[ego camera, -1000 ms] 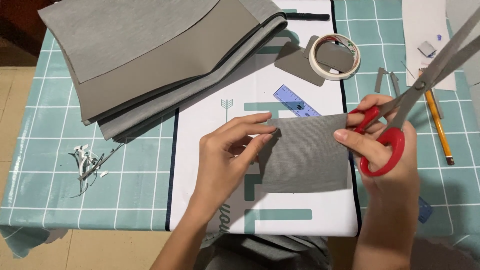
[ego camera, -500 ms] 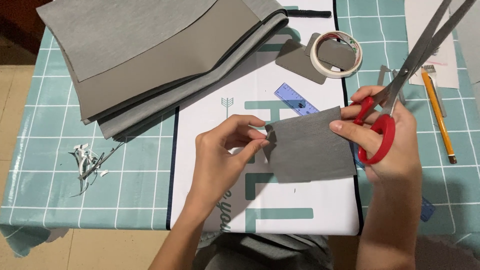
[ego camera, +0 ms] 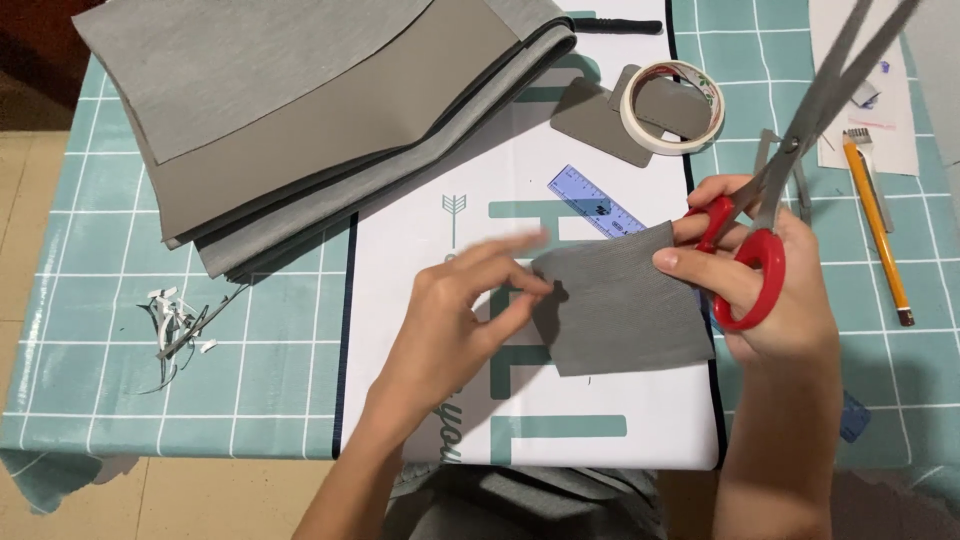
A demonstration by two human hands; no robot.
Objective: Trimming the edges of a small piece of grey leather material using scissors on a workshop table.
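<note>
Grey fabric, a small squarish piece, lies on the white printed mat in the middle of the counter, which is covered with a teal grid-patterned cloth. We hold its right edge with the fingertips of our right hand, the same hand that carries the red-handled scissors, whose long grey blades point up and away, slightly parted and clear of the cloth. Our left hand hovers at the left edge, fingers loosely spread and blurred, holding nothing; we cannot tell whether a fingertip touches the fabric. We judge this to be a pause for repositioning the piece rather than a cut. A next cut would call for the left hand to pin or lift the piece firmly and for the blades to swing down to an edge. Behind lie a folded stack of grey sheets, a roll of pale tape, a blue ruler and a yellow pencil.
</note>
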